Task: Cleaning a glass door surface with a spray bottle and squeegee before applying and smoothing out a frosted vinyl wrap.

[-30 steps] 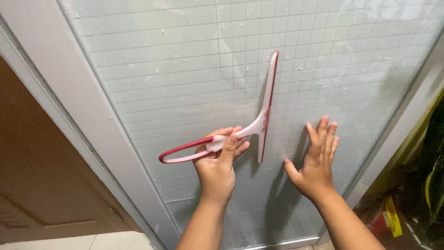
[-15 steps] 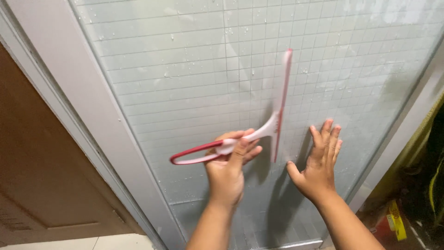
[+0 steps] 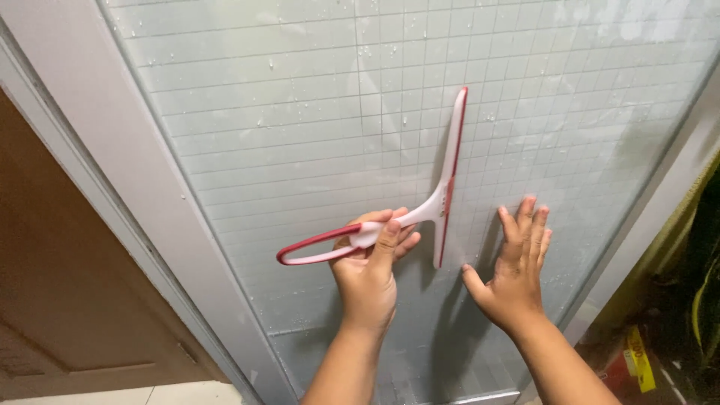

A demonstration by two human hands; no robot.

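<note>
Wet gridded glass door (image 3: 315,135) fills the frame: the left hand (image 3: 369,274) grips a red-and-white squeegee (image 3: 442,195), blade apparently flat on the pane, while the open right hand (image 3: 514,281) braces beside it. Firm, even pressure should avoid streaks.

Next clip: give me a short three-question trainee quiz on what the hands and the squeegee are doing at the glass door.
1. Which hand holds the squeegee, and by which part?
2. True or false: the right hand lies flat with its fingers spread on the glass panel.
3. How does the blade stand against the glass? A) level B) near upright C) lifted clear of the pane

Key
1. The left hand, closed around the white and red loop handle.
2. True; its palm is on the pane just right of the blade.
3. B; it leans slightly, top end to the right, with water drops on the pane around it.
</note>
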